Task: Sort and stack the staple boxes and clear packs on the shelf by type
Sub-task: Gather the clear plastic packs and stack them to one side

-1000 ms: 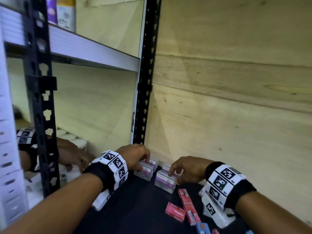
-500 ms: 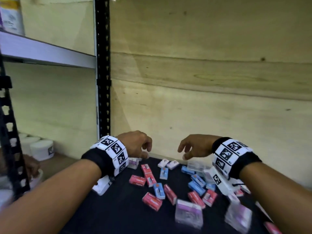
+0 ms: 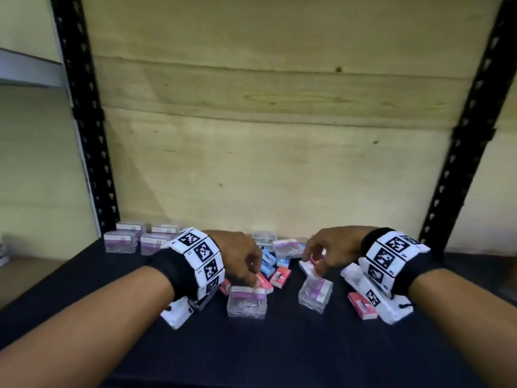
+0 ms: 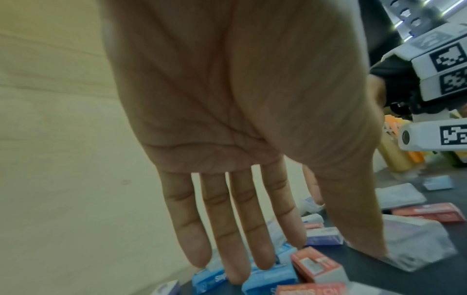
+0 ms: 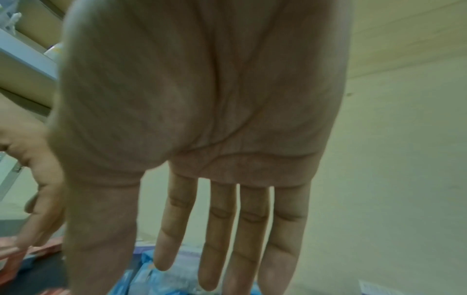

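Several clear packs with purple labels [image 3: 122, 241] stand grouped at the back left of the black shelf [image 3: 251, 354]. Loose red and blue staple boxes [image 3: 275, 271] lie in a pile at the middle. My left hand [image 3: 253, 277] reaches down with straight fingers; in the left wrist view its thumb [image 4: 366, 239] touches a clear pack [image 4: 419, 245] while the fingers hover over blue boxes [image 4: 270, 279]. That clear pack [image 3: 246, 301] lies nearest me. My right hand [image 3: 314, 263] hangs open above a second clear pack [image 3: 315, 294], holding nothing.
Black slotted uprights stand at the left [image 3: 84, 135] and right [image 3: 461, 163] against a plywood back wall [image 3: 265, 163]. A red box [image 3: 362, 305] lies under my right wrist. Bare black shelf surface stretches in front of the pile.
My view swung right from the grouped clear packs to the loose pile. Both hands left those packs, crossed over and dropped down onto the pile with fingers straightened.
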Demonstrator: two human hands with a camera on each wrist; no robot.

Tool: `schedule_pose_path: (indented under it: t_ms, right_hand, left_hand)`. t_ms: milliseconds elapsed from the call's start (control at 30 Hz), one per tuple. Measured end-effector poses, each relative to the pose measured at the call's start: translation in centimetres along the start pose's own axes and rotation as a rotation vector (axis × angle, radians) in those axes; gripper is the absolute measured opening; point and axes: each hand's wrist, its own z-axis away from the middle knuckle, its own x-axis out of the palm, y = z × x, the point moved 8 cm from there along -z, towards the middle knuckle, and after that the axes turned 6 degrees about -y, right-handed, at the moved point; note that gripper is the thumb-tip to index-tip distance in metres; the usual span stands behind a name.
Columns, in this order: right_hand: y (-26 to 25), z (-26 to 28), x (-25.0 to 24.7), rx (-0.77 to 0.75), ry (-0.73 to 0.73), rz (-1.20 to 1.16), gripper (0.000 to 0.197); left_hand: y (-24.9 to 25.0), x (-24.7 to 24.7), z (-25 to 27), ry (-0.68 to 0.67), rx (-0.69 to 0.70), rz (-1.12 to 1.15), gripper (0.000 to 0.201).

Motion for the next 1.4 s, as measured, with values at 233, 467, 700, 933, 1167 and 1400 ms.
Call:
schedule_pose_path:
  t_ms: [233, 467, 700, 933, 1167, 1400]
  right_hand:
    - [0.4, 0.1, 2.7, 0.086, -0.024, 0.077, 0.061]
    - [0.2, -0.3, 3.6, 0.177, -0.056, 0.154, 0.069]
    - [-1.1, -0.4, 3.3, 0.153, -0.027, 0.165, 0.069]
    - [-2.4, -0.4, 3.1, 0.068, -0.015, 0.06, 0.054]
    - [-4.3, -0.7, 2.5, -0.002, -0.001, 0.083, 0.046]
    - [-7.7, -1.6, 0.6, -0.101, 0.037, -0.116, 0.032]
  left_hand:
    - [1.1, 2.6, 0.7, -0.119, -0.054, -0.081, 0.05]
    - [0.4, 3.9, 1.6, -0.152, -0.119, -0.101, 0.051]
    - [0.7, 3.8, 1.8, -0.101, -0.102, -0.076, 0.052]
    - [0.5, 3.9, 2.2, -0.045, -0.054, 0.025, 0.047]
    - [-0.5, 3.1, 3.2, -0.001, -0.016, 0.109, 0.034]
    - [-5.1, 1.1, 6.4, 0.091, -0.076, 0.141, 0.034]
